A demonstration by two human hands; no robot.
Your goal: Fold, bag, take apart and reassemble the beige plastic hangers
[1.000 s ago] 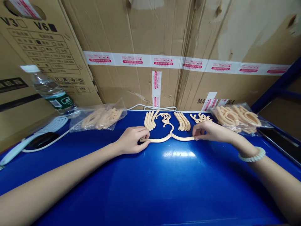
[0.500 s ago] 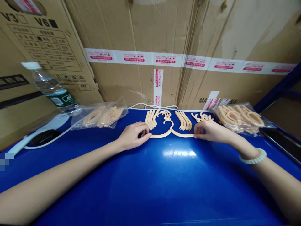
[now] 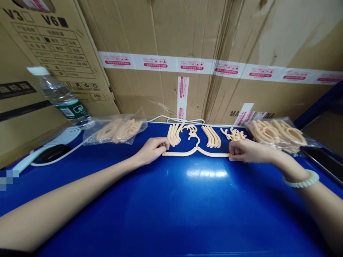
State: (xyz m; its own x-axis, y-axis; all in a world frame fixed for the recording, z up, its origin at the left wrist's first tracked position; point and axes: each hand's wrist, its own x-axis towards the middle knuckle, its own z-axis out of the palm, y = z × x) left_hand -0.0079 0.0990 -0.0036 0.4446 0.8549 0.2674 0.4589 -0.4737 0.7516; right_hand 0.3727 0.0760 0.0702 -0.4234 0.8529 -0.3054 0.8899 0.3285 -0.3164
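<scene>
A beige folding clothes hanger (image 3: 211, 154) lies on the blue tabletop with both arms spread and its curved hook pointing away from me. At the tip of its left arm, my left hand (image 3: 153, 150) is closed, thumb and curled fingers against the end. My right hand (image 3: 245, 150) pinches the tip of the right arm. Just behind the hanger are a row of beige hanger arms (image 3: 174, 135) on the left, several loose hooks (image 3: 191, 130), a second row of arms (image 3: 211, 136), and a pile of small curved hook pieces (image 3: 232, 134) by my right hand.
Clear bags of beige hanger parts lie at the left (image 3: 120, 131) and right (image 3: 278, 132). A water bottle (image 3: 65, 100), a light blue brush-like object (image 3: 60, 139) and a dark oval object (image 3: 54, 152) stand left. A phone (image 3: 324, 162) lies right. Cardboard boxes (image 3: 160, 32) wall the back.
My right hand has shifted right along with the hanger's right arm, and my left hand has drawn slightly left, uncovering the left tip. The view has shifted a little.
</scene>
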